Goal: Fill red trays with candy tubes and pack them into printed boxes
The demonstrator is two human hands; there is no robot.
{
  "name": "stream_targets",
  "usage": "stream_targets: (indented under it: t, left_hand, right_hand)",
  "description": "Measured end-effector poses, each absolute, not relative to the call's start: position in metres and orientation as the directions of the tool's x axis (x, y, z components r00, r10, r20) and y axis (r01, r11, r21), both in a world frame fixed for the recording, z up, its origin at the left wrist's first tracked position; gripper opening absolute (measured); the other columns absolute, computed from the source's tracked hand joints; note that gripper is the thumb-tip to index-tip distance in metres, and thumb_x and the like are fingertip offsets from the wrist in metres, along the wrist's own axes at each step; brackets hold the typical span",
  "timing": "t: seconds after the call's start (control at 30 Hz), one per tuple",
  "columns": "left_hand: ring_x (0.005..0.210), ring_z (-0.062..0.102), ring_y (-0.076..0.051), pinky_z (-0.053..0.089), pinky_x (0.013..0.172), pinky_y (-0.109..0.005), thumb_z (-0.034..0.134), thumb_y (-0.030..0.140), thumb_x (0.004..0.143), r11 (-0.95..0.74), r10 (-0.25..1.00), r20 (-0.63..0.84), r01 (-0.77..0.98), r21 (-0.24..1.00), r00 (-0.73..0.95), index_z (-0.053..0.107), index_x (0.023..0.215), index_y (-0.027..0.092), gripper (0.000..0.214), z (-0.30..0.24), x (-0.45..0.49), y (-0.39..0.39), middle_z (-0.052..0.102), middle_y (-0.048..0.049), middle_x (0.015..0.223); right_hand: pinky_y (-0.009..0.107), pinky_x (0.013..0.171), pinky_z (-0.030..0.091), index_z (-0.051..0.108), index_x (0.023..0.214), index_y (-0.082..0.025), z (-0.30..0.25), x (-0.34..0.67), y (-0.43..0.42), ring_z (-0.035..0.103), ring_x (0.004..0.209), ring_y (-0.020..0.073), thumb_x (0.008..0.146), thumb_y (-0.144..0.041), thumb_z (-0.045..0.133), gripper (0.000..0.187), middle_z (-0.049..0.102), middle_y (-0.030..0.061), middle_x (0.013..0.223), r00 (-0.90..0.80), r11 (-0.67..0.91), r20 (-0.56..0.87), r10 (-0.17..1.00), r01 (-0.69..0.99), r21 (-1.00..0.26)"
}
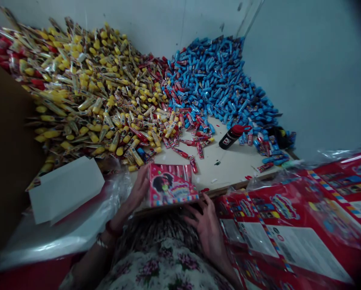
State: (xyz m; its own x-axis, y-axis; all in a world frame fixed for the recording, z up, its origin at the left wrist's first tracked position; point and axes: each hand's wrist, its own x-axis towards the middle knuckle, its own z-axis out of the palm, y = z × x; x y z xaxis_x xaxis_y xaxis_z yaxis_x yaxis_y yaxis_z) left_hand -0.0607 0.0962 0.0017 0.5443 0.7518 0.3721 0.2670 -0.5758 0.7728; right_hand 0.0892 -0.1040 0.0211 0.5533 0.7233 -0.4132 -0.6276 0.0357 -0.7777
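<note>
Left hand [136, 189] fingers together, gripping pink cartoon-girl carton [172, 186] side; right hand [209, 230] fingers splayed at its front edge. Print unreadable.

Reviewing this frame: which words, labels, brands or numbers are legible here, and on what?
No text is legible.
Pink printed cardboard box in left hand: lettering blurred.
Flat red printed cartons: white label panels too small.
Dark bottle with red cap: white label unreadable.
Yellow-wrapped sweets, blue-wrapped sweets: print too small.

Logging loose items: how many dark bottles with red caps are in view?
1. The dark red-capped bottle lies tipped on the white tabletop beside the blue candy heap; others may be buried.
</note>
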Motion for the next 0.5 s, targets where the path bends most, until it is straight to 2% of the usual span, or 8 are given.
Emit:
stream_targets:
  t: [0.07,0.13,0.23,0.33,0.43,0.5]
  left_hand:
    - [0.124,0.047,-0.025,0.044,0.101,-0.040,0.032,0.059,0.092,-0.663,0.645,0.420,0.195,0.722,0.638,0.036,0.142,0.023,0.062,0.011,-0.066,0.070,0.048,-0.0129,0.133]
    - [0.122,0.044,-0.025,0.042,0.101,-0.043,0.044,0.050,0.091,-0.775,0.476,0.445,0.122,0.620,0.759,0.033,0.144,0.028,0.058,0.021,-0.071,0.047,0.049,-0.0113,0.131]
    - [0.120,0.043,-0.026,0.041,0.100,-0.043,0.051,0.034,0.091,-0.893,0.222,0.434,0.004,0.450,0.873,0.033,0.144,0.033,0.056,0.030,-0.074,0.023,0.052,-0.0077,0.131]
    - [0.118,0.043,-0.025,0.040,0.098,-0.041,0.049,0.022,0.091,-0.932,0.070,0.396,-0.081,0.352,0.916,0.037,0.142,0.035,0.054,0.033,-0.073,0.008,0.053,-0.0025,0.135]
    - [0.118,0.044,-0.025,0.037,0.101,-0.042,0.046,0.022,0.092,-0.936,-0.024,0.371,-0.151,0.318,0.928,0.040,0.141,0.034,0.050,0.035,-0.068,-0.001,0.054,0.0018,0.136]
    - [0.118,0.045,-0.023,0.035,0.103,-0.040,0.043,0.022,0.094,-0.935,-0.057,0.380,-0.183,0.303,0.923,0.040,0.140,0.033,0.048,0.035,-0.064,-0.006,0.055,0.0031,0.135]
  right_hand:
    - [0.049,0.090,0.049,0.044,0.130,-0.035,0.039,0.089,-0.118,0.058,0.114,0.0259,0.082,-0.067,0.050,0.057,0.048,0.0064,0.140,0.462,0.002,-0.429,0.776,-0.682,-0.731]
    - [0.052,0.096,0.044,0.050,0.129,-0.030,0.050,0.090,-0.128,0.054,0.120,0.0270,0.081,-0.074,0.042,0.066,0.054,0.0099,0.135,0.421,-0.049,-0.466,0.778,-0.700,-0.713]
    - [0.053,0.102,0.039,0.057,0.125,-0.026,0.059,0.092,-0.138,0.050,0.124,0.0265,0.080,-0.078,0.037,0.072,0.063,0.0116,0.123,0.381,-0.120,-0.525,0.762,-0.713,-0.691]
    - [0.049,0.102,0.041,0.060,0.121,-0.027,0.056,0.094,-0.145,0.051,0.124,0.0253,0.077,-0.070,0.054,0.062,0.063,0.0086,0.124,0.396,-0.125,-0.563,0.726,-0.728,-0.674]
    - [0.046,0.096,0.047,0.060,0.121,-0.028,0.044,0.094,-0.147,0.056,0.118,0.0251,0.073,-0.051,0.071,0.055,0.064,0.0052,0.124,0.461,-0.102,-0.604,0.650,-0.734,-0.671]
    - [0.045,0.092,0.051,0.059,0.122,-0.026,0.038,0.094,-0.144,0.060,0.112,0.0260,0.073,-0.041,0.073,0.053,0.066,0.0057,0.120,0.484,-0.104,-0.613,0.624,-0.726,-0.680]
